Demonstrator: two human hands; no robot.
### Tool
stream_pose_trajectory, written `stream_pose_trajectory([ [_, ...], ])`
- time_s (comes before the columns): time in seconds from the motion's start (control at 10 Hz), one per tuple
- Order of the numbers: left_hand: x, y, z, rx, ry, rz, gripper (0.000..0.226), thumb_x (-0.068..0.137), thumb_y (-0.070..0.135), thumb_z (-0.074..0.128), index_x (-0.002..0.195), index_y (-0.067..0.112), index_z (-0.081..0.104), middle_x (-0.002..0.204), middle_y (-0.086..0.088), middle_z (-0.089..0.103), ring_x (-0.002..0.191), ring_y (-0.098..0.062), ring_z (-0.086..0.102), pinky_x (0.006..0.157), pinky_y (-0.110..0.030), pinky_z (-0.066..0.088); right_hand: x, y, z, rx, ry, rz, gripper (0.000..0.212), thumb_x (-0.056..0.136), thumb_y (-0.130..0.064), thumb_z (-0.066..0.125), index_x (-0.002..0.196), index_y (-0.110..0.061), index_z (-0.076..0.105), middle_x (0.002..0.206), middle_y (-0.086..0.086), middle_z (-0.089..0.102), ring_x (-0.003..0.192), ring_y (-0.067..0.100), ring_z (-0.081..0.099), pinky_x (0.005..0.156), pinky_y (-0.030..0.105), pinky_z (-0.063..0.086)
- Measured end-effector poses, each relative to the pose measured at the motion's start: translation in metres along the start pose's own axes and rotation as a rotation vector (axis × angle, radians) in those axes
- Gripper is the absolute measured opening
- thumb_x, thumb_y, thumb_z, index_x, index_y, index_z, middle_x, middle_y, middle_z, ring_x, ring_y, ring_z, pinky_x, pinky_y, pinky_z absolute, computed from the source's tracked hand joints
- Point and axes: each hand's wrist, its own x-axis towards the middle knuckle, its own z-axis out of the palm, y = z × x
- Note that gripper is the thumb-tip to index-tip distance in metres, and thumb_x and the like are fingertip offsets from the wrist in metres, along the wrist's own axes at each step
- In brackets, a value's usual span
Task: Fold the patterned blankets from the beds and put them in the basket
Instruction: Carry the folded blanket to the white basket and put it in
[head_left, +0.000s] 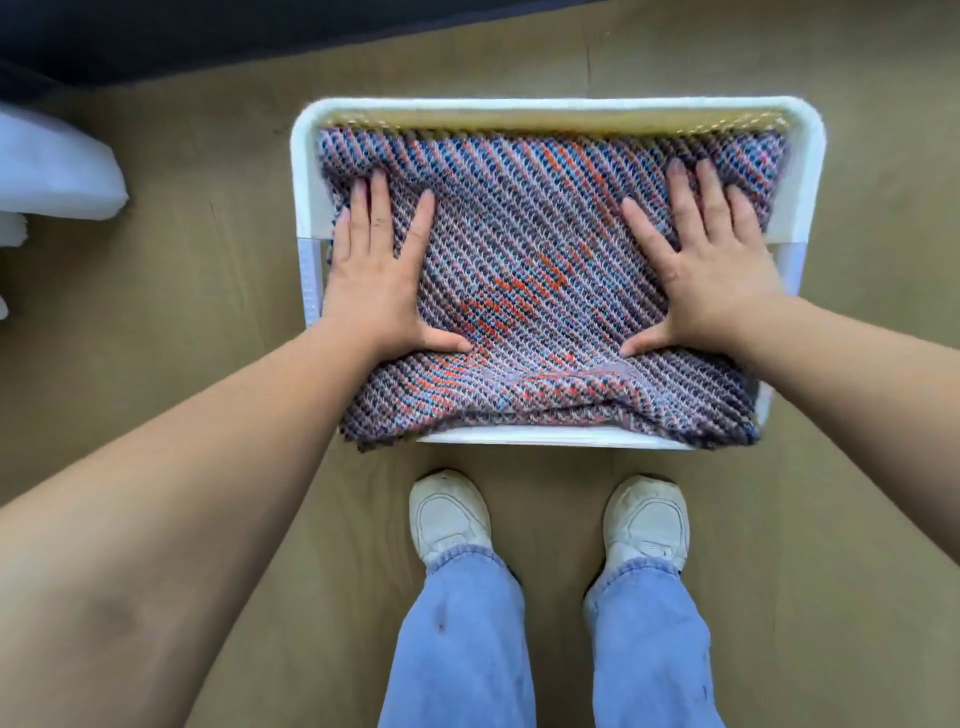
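Observation:
A folded patterned blanket (540, 249), knitted in blue, purple and orange diagonal stripes, lies in the white basket (561, 106) on the floor in front of me. Its near edge bulges over the basket's front rim. My left hand (382, 270) lies flat on the blanket's left side with fingers spread and straight. My right hand (711, 260) presses flat on the right side in the same way. Both thumbs point inward toward the middle of the blanket.
The basket stands on a tan floor. My feet in white shoes (449, 514) are just behind its near rim. White bedding (57, 166) shows at the left edge, and a dark surface (208, 31) runs along the top.

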Motion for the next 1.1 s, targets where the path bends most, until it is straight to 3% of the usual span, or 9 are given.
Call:
stream_pose_trajectory([
  [0.2,0.02,0.003,0.022,0.014,-0.05,-0.019,0.149,0.033,0.093,0.047,0.142,0.021,-0.024,0.149,-0.027,-0.018,0.139,-0.038,-0.017,0.107,-0.042,-0.013,0.022,-0.002,0.024,0.028,-0.036,0.029,0.141,0.034,-0.088,0.053,0.126,-0.035,-0.041,0.152,0.015,-0.026,0.138,0.032,-0.025,0.104,0.04,-0.023],
  [0.3,0.015,0.006,0.006,0.0,-0.078,-0.018,0.148,0.036,0.09,0.052,0.143,0.018,-0.021,0.149,-0.028,-0.019,0.138,-0.039,-0.017,0.11,-0.045,-0.011,0.016,-0.002,0.008,0.093,-0.091,-0.017,0.138,0.035,-0.095,0.04,0.133,-0.033,-0.035,0.151,0.017,-0.025,0.138,0.033,-0.024,0.105,0.042,-0.021],
  [0.4,-0.014,0.014,-0.011,-0.008,0.047,0.024,0.138,0.046,0.084,0.054,0.146,0.011,-0.006,0.15,-0.03,-0.007,0.139,-0.043,-0.006,0.11,-0.048,-0.005,-0.005,-0.014,-0.013,0.259,-0.029,-0.04,0.132,0.036,-0.102,0.022,0.138,-0.035,-0.028,0.153,0.018,-0.018,0.14,0.032,-0.019,0.107,0.045,-0.014],
  [0.5,-0.056,0.028,-0.01,-0.08,0.092,0.057,0.126,0.053,0.081,0.048,0.147,0.005,0.009,0.15,-0.031,0.003,0.139,-0.044,0.002,0.111,-0.047,-0.001,-0.036,-0.04,-0.014,0.284,-0.023,-0.072,0.132,0.036,-0.1,0.027,0.134,-0.037,-0.034,0.154,0.017,-0.017,0.14,0.031,-0.02,0.107,0.049,-0.014],
  [0.6,-0.077,0.033,0.0,-0.138,-0.047,-0.025,0.128,0.052,0.088,0.036,0.146,0.01,-0.003,0.152,-0.026,-0.007,0.141,-0.036,-0.008,0.111,-0.04,-0.009,-0.056,-0.053,0.006,0.205,-0.07,-0.041,0.128,0.041,-0.095,0.033,0.134,-0.035,-0.033,0.153,0.017,-0.019,0.14,0.033,-0.019,0.109,0.054,-0.012],
  [0.7,-0.064,0.024,0.014,-0.137,-0.082,-0.054,0.143,0.038,0.097,0.024,0.143,0.011,-0.02,0.151,-0.023,-0.017,0.14,-0.032,-0.019,0.11,-0.038,-0.015,-0.052,-0.048,0.026,0.194,-0.061,0.037,0.127,0.045,-0.095,0.031,0.142,-0.032,-0.021,0.154,0.015,-0.019,0.141,0.032,-0.019,0.107,0.051,-0.019],
  [0.9,-0.039,0.022,0.037,-0.021,-0.043,-0.036,0.148,0.04,0.094,0.042,0.142,0.006,-0.019,0.15,-0.028,-0.014,0.14,-0.037,-0.015,0.111,-0.044,-0.012,-0.035,-0.052,0.053,0.098,0.03,0.042,0.125,0.047,-0.094,0.029,0.137,-0.029,-0.03,0.155,0.018,-0.012,0.141,0.033,-0.015,0.102,0.049,-0.027],
  [1.0,-0.041,0.032,0.035,0.008,-0.023,-0.079,0.147,0.046,0.089,0.05,0.141,0.004,-0.023,0.15,-0.028,-0.015,0.139,-0.039,-0.014,0.11,-0.043,-0.014,-0.036,-0.055,0.047,0.107,0.039,0.065,0.127,0.05,-0.092,0.036,0.144,-0.026,-0.019,0.154,0.018,-0.013,0.141,0.033,-0.015,0.103,0.051,-0.024],
  [1.1,-0.051,0.038,0.015,0.032,-0.055,-0.14,0.141,0.053,0.086,0.051,0.14,0.003,-0.024,0.15,-0.026,-0.017,0.139,-0.038,-0.016,0.11,-0.043,-0.013,-0.056,-0.062,0.029,0.084,-0.021,0.097,0.123,0.057,-0.089,0.041,0.142,-0.027,-0.023,0.154,0.018,-0.017,0.141,0.033,-0.016,0.108,0.057,-0.013],
])
